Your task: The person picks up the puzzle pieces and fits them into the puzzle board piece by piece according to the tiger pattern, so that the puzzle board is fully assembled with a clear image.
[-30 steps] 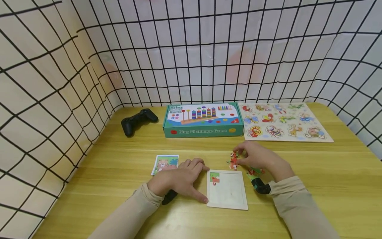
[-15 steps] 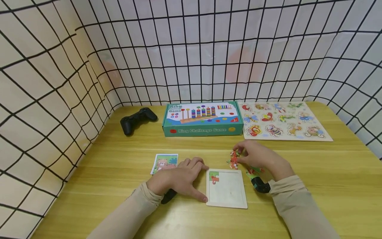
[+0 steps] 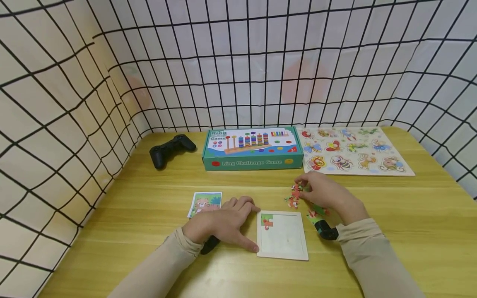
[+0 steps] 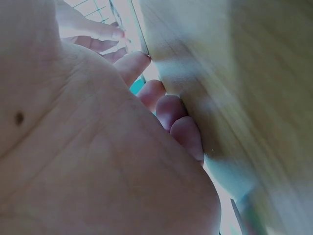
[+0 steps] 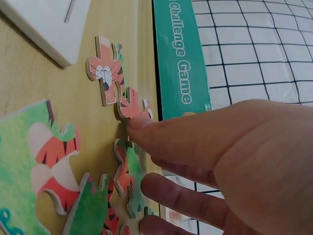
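My left hand rests on the table, fingers spread, its thumb and index fingertips right at the left edge of the puzzle board. One green and orange puzzle piece lies in the board's far left corner. Beyond the board's far right corner, my right hand pinches an orange puzzle piece between thumb and fingers. Against it lies another orange piece with a white muzzle printed on it. Several more puzzle pieces lie under and beside the right hand, partly hidden by it in the head view.
A tiger picture card lies partly behind the left hand. At the back stand a black game controller, a green Ring Challenge Game box and a flat insect puzzle board. Black-lined netting encloses the table.
My right hand has shifted slightly away and to the right, the pinched piece moving along with it. The left hand stays in place at the board.
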The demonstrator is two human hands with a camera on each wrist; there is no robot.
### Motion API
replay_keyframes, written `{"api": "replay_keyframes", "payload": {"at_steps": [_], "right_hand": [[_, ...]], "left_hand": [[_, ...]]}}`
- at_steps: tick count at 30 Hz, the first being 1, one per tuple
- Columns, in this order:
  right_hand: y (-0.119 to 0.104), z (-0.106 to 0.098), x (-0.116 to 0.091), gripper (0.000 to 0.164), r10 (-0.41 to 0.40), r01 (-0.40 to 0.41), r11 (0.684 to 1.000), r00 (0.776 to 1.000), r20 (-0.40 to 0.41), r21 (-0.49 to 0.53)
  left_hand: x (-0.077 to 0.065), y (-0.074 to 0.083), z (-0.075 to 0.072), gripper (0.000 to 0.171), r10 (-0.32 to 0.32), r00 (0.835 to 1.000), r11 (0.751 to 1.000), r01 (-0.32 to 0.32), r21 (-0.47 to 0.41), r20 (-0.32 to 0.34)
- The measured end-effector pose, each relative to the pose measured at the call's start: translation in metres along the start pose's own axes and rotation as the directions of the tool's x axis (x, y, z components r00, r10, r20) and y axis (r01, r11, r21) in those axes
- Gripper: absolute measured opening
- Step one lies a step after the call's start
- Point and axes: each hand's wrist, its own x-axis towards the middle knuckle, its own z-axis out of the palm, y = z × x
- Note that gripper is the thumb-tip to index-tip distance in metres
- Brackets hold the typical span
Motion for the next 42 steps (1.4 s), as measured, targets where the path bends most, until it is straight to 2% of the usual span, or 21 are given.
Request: {"api": "replay_keyframes", "payload": {"at_steps": [4, 11, 17, 24, 28, 35, 42], "right_hand": [[0.0, -0.001, -0.001, 0.035, 0.006, -0.006, 1.0, 1.0, -0.001, 0.01], [-0.003, -0.001, -0.004, 0.032, -0.007, -0.001, 0.995, 0.997, 0.08, 0.098], [-0.009, 0.001, -0.004, 0.036, -0.023, 0.015, 0.998, 0.992, 0.126, 0.064], [-0.007, 0.003, -0.002, 0.029, -0.068, 0.065, 0.997, 0.99, 0.124, 0.028], [-0.007, 0.003, -0.002, 0.025, -0.05, 0.043, 0.997, 0.992, 0.112, 0.063], [0.003, -0.009, -0.011, 0.036, -0.013, -0.002, 0.988, 0.995, 0.097, 0.152], [0.019, -0.026, -0.025, 0.041, 0.064, -0.074, 0.981, 0.996, 0.061, 0.178]], "left_hand": [[0.0, 0.0, 0.001, 0.099, 0.004, 1.0, 1.0, -0.004, -0.009, 0.001], [0.001, 0.0, 0.0, 0.099, 0.005, 1.0, 1.0, -0.005, -0.009, 0.001], [0.001, -0.001, 0.002, 0.099, 0.007, 1.0, 1.0, -0.007, 0.003, -0.007], [0.001, -0.001, 0.003, 0.099, -0.001, 1.0, 1.0, 0.001, 0.004, -0.009], [0.001, 0.0, 0.002, 0.099, -0.002, 1.0, 1.0, 0.002, 0.0, -0.008], [0.002, 0.0, 0.001, 0.101, -0.006, 1.0, 1.0, 0.006, -0.003, -0.001], [0.001, 0.0, 0.002, 0.101, -0.006, 1.0, 1.0, 0.006, -0.006, 0.001]]}}
